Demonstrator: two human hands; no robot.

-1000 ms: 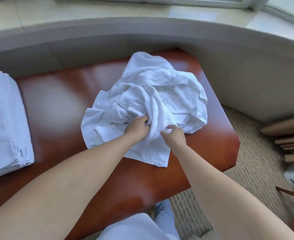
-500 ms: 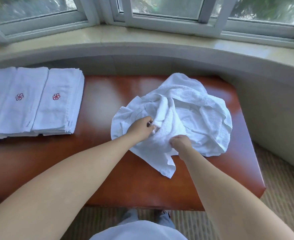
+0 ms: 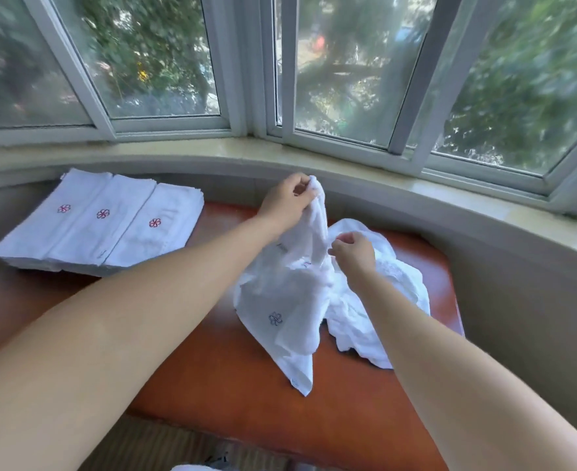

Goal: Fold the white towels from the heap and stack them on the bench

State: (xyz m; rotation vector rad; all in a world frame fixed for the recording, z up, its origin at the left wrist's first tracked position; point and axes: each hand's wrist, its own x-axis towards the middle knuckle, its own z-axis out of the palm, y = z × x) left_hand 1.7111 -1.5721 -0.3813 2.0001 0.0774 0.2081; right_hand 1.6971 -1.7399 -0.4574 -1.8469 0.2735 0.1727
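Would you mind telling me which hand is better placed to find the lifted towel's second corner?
Probably the right hand. The left hand already pinches the towel at its top and holds it up over the bench, while the right sits lower against the hanging cloth, beside the heap.

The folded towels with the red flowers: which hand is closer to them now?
Left. The left hand holds up a towel just right of the folded towels. The right hand pinches the same towel lower down, further right, over the heap.
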